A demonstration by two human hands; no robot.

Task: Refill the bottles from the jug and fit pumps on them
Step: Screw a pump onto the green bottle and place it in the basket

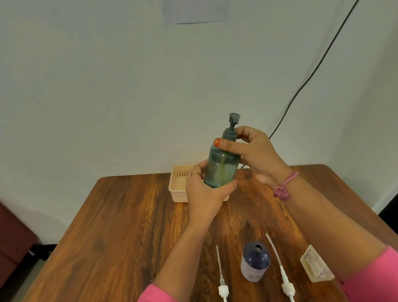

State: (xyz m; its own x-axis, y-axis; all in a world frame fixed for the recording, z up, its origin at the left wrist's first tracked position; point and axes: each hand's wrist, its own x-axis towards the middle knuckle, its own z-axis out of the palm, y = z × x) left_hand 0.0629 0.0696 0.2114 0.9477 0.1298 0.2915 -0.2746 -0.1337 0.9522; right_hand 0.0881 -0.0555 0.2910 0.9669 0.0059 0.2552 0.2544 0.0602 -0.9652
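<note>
Pump going onto teal bottle, held up over the table.

L hand point(204, 193) wrapped round the base of the teal bottle point(221, 168); R hand point(256, 153) pinched on its pump collar point(229, 134), prob. mid-twist. Bottle is in the air just in front of the pink basket point(179, 185), tilted a bit. Nearer the person than the basket: 1 open blue bottle point(256, 264) upright w/ 2 loose white pumps point(222, 283) point(285, 279) either side, clear jug point(316, 267) further R. Risks: cross-threaded collar if twisted while tilted, so leaks; sleeve or forearm could knock the uncapped blue bottle over on the way back.
</note>
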